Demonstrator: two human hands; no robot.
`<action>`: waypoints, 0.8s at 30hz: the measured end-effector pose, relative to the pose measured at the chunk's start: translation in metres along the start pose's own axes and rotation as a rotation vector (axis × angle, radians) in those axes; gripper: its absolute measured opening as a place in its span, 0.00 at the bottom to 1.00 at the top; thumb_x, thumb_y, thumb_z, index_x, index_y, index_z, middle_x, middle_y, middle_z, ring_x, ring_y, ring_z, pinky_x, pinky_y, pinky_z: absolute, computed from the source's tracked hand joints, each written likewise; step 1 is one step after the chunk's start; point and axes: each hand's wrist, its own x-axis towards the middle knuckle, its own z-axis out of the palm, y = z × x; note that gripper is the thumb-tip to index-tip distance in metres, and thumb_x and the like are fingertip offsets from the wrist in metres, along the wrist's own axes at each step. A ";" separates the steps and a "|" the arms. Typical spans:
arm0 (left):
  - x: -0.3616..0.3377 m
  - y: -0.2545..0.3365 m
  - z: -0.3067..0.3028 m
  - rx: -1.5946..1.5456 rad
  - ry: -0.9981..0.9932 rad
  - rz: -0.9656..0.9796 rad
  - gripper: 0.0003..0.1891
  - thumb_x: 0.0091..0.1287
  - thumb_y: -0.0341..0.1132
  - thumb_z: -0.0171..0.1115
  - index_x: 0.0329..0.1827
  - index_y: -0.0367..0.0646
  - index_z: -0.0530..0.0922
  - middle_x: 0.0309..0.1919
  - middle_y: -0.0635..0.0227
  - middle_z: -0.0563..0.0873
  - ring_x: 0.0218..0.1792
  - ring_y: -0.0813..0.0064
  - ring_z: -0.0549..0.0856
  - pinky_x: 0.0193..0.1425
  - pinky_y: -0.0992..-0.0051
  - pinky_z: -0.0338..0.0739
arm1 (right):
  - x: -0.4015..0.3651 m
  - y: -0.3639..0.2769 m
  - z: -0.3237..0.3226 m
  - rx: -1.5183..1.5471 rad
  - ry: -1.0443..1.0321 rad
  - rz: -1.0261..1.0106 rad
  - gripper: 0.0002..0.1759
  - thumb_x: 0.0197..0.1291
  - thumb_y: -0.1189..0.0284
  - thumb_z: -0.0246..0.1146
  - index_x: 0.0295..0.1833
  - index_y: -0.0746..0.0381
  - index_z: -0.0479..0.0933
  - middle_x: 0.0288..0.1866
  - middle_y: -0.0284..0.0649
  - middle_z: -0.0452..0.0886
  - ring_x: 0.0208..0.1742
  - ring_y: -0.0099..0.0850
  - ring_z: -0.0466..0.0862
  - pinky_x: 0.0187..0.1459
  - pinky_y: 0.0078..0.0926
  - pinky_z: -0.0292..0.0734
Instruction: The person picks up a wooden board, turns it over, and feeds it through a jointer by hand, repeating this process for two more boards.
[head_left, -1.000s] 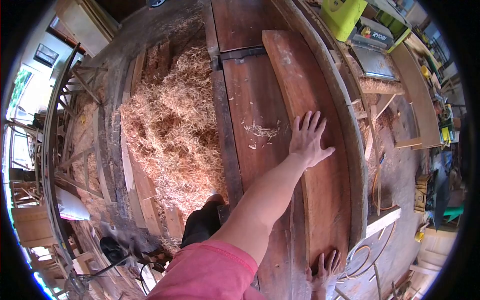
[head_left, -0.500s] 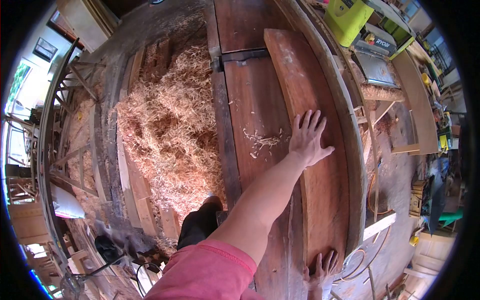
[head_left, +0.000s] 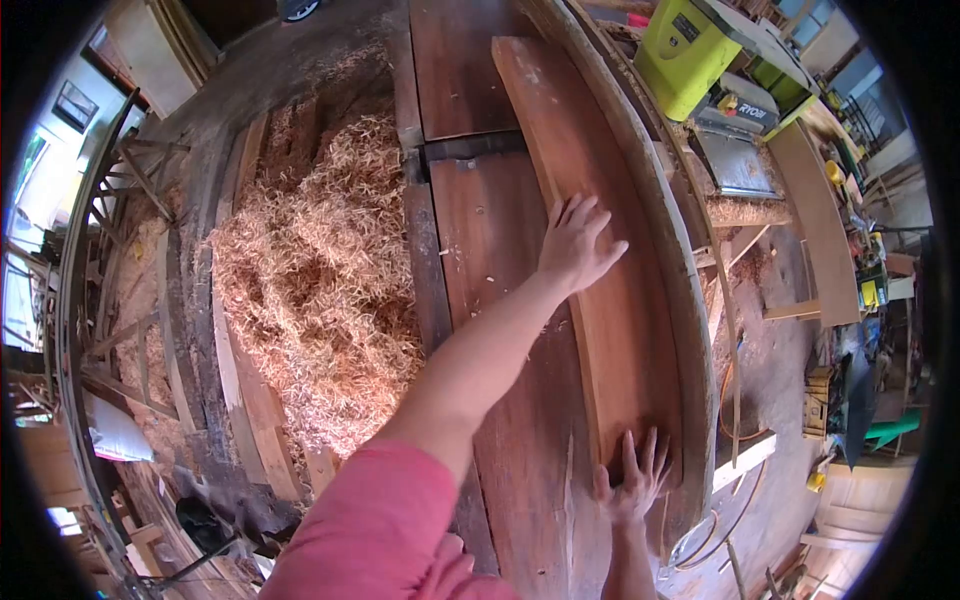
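A single head-worn camera looks steeply down through a wide fisheye, close above the plank [head_left: 620, 340] on the long counter [head_left: 480, 240]; floor shavings [head_left: 310, 280] curve left, a green machine [head_left: 690, 50] upper right.

A long plank [head_left: 600, 300] lies lengthwise on the right side of the bench [head_left: 470, 230], with a curved beam [head_left: 685, 280] just right of it. The left hand [head_left: 575, 245] lies flat on the plank's middle, the right hand [head_left: 630, 480] on its near end. A heap of shavings [head_left: 310, 280] lies on the floor left of the bench, and a machine [head_left: 735, 140] stands far right, beyond the beam.
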 end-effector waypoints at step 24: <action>-0.148 -0.114 -0.133 -0.327 0.034 -0.798 0.55 0.73 0.49 0.72 0.88 0.33 0.42 0.82 0.39 0.61 0.80 0.50 0.68 0.83 0.58 0.65 | 0.295 -0.135 0.016 -0.025 0.173 -0.028 0.41 0.63 0.43 0.66 0.81 0.38 0.70 0.88 0.49 0.59 0.88 0.61 0.52 0.85 0.65 0.43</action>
